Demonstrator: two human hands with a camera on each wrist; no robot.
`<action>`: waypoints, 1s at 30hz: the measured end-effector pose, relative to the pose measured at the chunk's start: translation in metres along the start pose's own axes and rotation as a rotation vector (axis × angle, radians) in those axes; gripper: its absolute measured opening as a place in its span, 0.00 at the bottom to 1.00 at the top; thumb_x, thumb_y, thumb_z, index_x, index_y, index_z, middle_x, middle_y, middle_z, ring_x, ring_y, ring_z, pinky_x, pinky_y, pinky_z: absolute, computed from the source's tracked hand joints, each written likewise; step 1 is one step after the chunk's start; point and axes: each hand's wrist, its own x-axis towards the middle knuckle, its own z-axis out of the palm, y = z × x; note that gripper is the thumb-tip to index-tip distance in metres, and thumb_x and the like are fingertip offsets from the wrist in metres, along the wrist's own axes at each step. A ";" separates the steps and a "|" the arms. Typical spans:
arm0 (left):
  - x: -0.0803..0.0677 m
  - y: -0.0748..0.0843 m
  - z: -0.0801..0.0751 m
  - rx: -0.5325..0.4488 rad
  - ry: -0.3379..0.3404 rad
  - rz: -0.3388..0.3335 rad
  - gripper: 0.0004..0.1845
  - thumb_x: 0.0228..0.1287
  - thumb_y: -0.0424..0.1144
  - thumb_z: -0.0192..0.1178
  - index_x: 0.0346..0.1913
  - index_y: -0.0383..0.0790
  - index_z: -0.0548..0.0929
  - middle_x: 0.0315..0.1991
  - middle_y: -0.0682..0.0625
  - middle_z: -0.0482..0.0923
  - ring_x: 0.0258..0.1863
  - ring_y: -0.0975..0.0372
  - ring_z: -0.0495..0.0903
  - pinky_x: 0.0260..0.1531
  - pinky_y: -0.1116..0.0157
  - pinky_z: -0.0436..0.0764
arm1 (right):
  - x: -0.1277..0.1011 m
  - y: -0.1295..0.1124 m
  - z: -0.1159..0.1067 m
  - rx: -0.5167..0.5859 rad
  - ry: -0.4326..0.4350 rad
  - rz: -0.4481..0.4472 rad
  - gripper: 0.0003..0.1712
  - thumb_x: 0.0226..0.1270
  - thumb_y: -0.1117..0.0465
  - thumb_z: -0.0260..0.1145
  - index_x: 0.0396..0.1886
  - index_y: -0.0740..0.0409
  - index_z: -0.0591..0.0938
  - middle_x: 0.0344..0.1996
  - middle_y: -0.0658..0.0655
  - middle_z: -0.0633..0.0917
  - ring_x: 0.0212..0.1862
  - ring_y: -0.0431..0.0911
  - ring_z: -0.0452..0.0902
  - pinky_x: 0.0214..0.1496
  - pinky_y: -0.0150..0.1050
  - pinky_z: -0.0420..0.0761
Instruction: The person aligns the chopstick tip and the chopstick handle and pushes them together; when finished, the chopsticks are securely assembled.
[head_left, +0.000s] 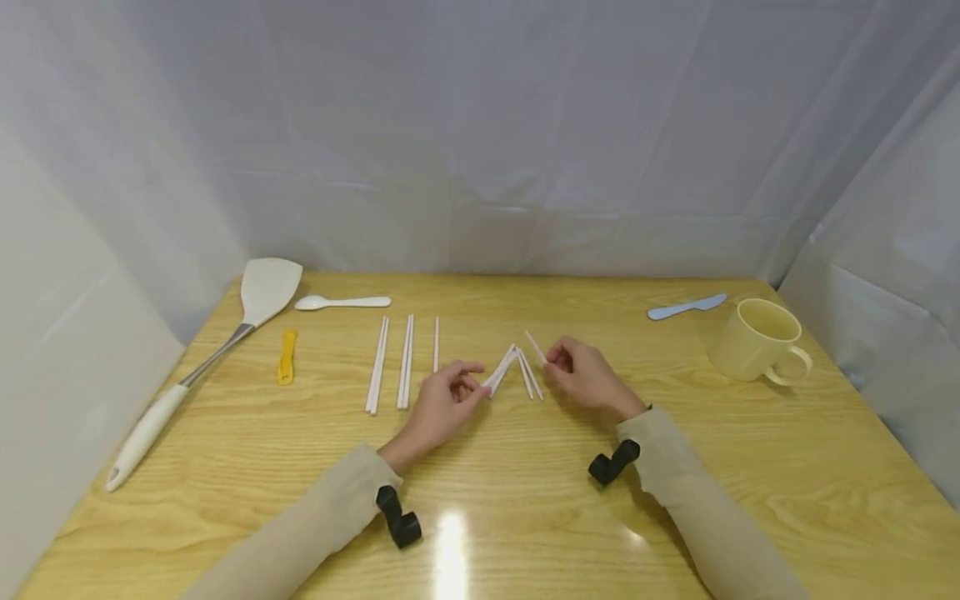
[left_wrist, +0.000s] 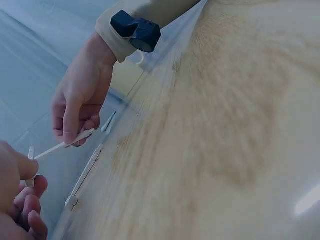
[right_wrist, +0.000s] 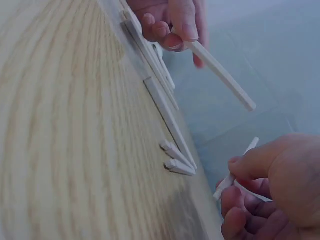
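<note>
On the wooden table (head_left: 525,500), my left hand (head_left: 472,379) pinches the near end of a white chopstick (head_left: 501,371) that slants up off the table. My right hand (head_left: 555,358) pinches another white chopstick (head_left: 535,346), held just above the table. Between the hands lie loose white chopsticks (head_left: 528,377). The left wrist view shows the right hand (left_wrist: 75,130) holding its stick (left_wrist: 62,145). In the right wrist view the left hand (right_wrist: 177,35) grips its chopstick (right_wrist: 220,75), with more sticks (right_wrist: 170,120) flat on the wood.
Left of the hands, white chopsticks lie in parallel: one pair (head_left: 377,364), a second pair (head_left: 406,361), a single (head_left: 436,343). A white spoon (head_left: 341,302), a spatula (head_left: 255,300) and a small yellow tool (head_left: 286,357) lie far left. A blue knife (head_left: 686,307) and yellow mug (head_left: 757,340) are right.
</note>
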 end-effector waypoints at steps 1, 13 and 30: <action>0.000 0.001 0.001 -0.004 -0.014 0.003 0.13 0.61 0.29 0.64 0.47 0.28 0.81 0.28 0.43 0.82 0.22 0.68 0.71 0.22 0.74 0.71 | 0.000 -0.001 0.000 0.018 -0.004 -0.006 0.06 0.66 0.67 0.62 0.39 0.66 0.77 0.28 0.56 0.79 0.29 0.42 0.71 0.32 0.31 0.72; -0.009 0.010 0.006 0.040 -0.141 0.014 0.06 0.59 0.30 0.65 0.39 0.32 0.84 0.28 0.45 0.84 0.24 0.67 0.75 0.26 0.72 0.75 | -0.002 -0.022 -0.008 0.330 -0.063 -0.023 0.05 0.69 0.69 0.59 0.41 0.68 0.74 0.30 0.64 0.80 0.29 0.50 0.79 0.31 0.41 0.80; -0.017 0.004 0.014 0.119 -0.272 0.046 0.06 0.58 0.37 0.68 0.32 0.42 0.81 0.28 0.52 0.84 0.22 0.70 0.76 0.23 0.72 0.75 | -0.008 -0.048 -0.009 0.532 -0.030 -0.101 0.07 0.73 0.67 0.54 0.47 0.66 0.71 0.36 0.69 0.84 0.34 0.43 0.84 0.32 0.43 0.83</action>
